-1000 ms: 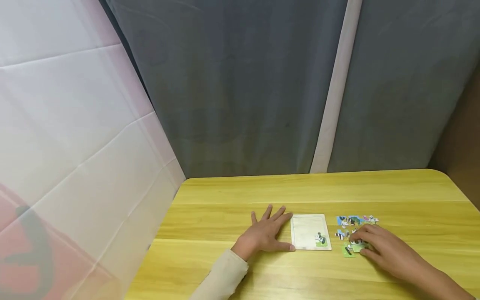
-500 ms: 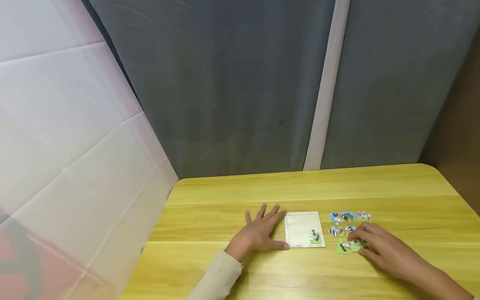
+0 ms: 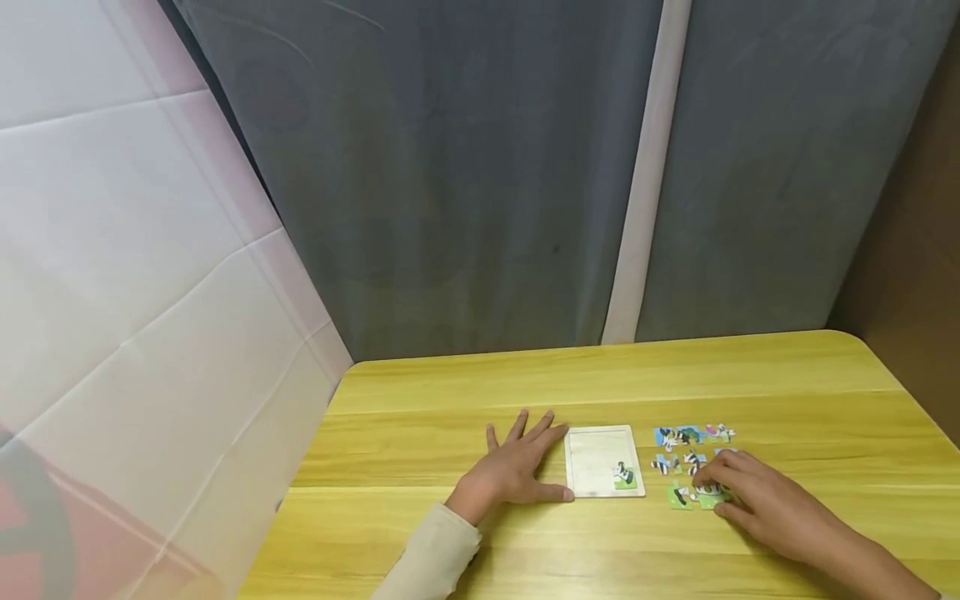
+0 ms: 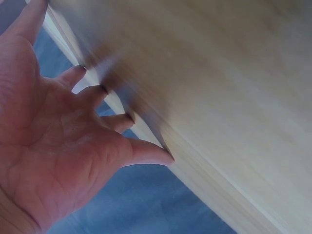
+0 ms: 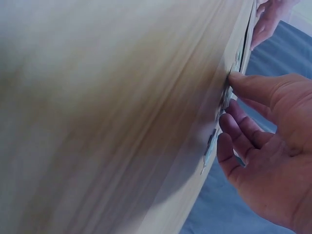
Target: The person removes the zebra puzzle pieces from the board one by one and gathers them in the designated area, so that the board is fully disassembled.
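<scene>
In the head view my left hand [image 3: 506, 471] lies on the table with its fingers spread. Its thumb and index finger touch the left edge of a pale square puzzle tray [image 3: 592, 458]. One puzzle piece [image 3: 624, 476], black, white and green, sits in the tray's lower right corner. My right hand [image 3: 772, 504] is over the loose pieces to the right of the tray. Its thumb and index finger pinch a green-and-white puzzle piece [image 3: 708, 497], partly hidden by the fingers. Seen from the right wrist, the right hand [image 5: 278, 146] has its remaining fingers bent above the tabletop.
Several loose pieces lie right of the tray, among them a blue-and-green pair [image 3: 678, 436], a pink-and-white piece [image 3: 722, 432] and a green piece [image 3: 680, 495]. The wooden table [image 3: 420, 450] meets a grey curtain [image 3: 465, 208] behind and white fabric [image 3: 187, 275] at left.
The head view has shifted slightly. My right hand and its piece have moved a little to the right relative to the neighbouring pieces. My left hand stays against the tray.
</scene>
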Action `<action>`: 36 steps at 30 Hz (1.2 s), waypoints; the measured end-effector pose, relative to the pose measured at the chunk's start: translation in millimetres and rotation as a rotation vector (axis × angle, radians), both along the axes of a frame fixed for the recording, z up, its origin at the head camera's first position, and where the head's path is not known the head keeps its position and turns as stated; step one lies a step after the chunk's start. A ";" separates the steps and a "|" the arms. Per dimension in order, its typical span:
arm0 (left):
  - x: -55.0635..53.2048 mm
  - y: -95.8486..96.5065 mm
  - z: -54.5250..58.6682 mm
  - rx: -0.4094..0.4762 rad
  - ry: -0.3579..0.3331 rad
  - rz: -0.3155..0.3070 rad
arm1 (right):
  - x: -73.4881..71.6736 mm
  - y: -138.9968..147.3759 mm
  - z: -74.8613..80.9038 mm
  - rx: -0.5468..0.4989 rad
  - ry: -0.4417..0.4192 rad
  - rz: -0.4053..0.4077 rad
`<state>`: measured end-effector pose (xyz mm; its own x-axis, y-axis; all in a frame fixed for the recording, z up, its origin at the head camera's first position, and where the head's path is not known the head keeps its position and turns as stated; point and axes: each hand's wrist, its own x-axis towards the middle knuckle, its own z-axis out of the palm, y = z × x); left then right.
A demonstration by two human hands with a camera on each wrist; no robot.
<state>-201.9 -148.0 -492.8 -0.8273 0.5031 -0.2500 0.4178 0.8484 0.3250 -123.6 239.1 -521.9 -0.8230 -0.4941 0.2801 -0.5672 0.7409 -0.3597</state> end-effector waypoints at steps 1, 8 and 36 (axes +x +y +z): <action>0.1 0.1 -0.2 0.002 -0.001 0.000 | -0.2 -0.5 0.4 0.001 0.004 -0.004; -0.9 1.3 -1.3 0.001 -0.001 0.001 | -5.1 -8.1 7.9 0.018 0.041 -0.071; -2.4 5.0 -2.7 0.015 0.011 0.002 | -27.5 -103.1 16.4 0.097 0.006 -0.035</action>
